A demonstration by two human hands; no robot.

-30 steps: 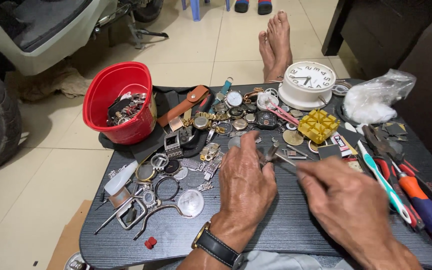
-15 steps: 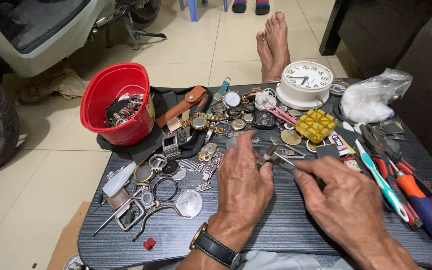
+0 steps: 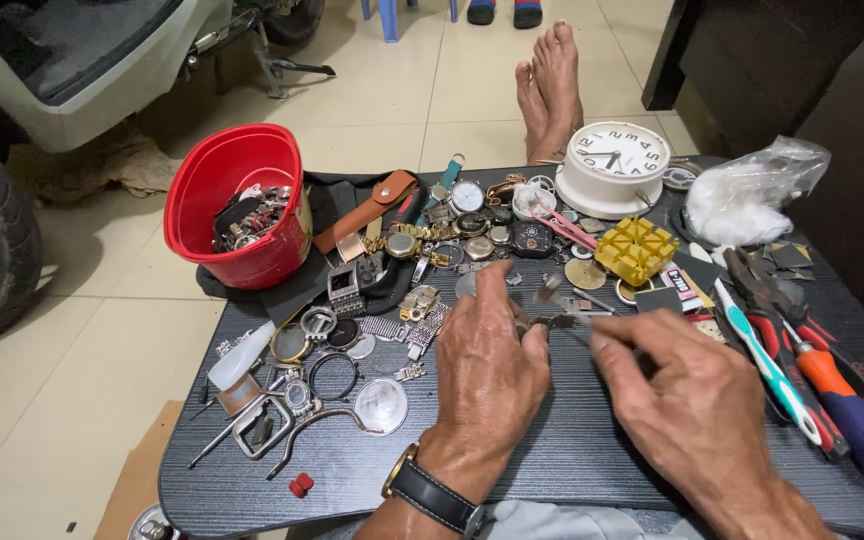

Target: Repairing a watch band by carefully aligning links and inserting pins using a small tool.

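Black wood-grain table (image 3: 572,460), crowded with watch-repair stock. Left hand (image 3: 487,370), palm down, wristwatch with black strap (image 3: 434,495) on its wrist; fingers curled and pinched on a small dark metal part (image 3: 550,322) held just above the tabletop at centre. Right hand (image 3: 687,400) beside it, thumb and forefinger closed on a thin metal tool (image 3: 577,330) whose tip meets the part; whether it grips or only touches cannot be told. Just beyond the part: yellow ribbed holder block (image 3: 636,249), white round alarm clock (image 3: 614,167), loose watch heads and dials (image 3: 457,225). Left of the hands: glass watch crystal (image 3: 382,405), empty bezels and case rings (image 3: 317,345), small red cap (image 3: 300,485). Far left edge: red plastic bucket (image 3: 242,205) holding metal scraps. Right edge: teal toothbrush (image 3: 767,365), orange-and-blue screwdriver (image 3: 847,410), pliers (image 3: 757,280), clear plastic bag (image 3: 752,195). Bare feet (image 3: 550,85) on the tiled floor past the table.
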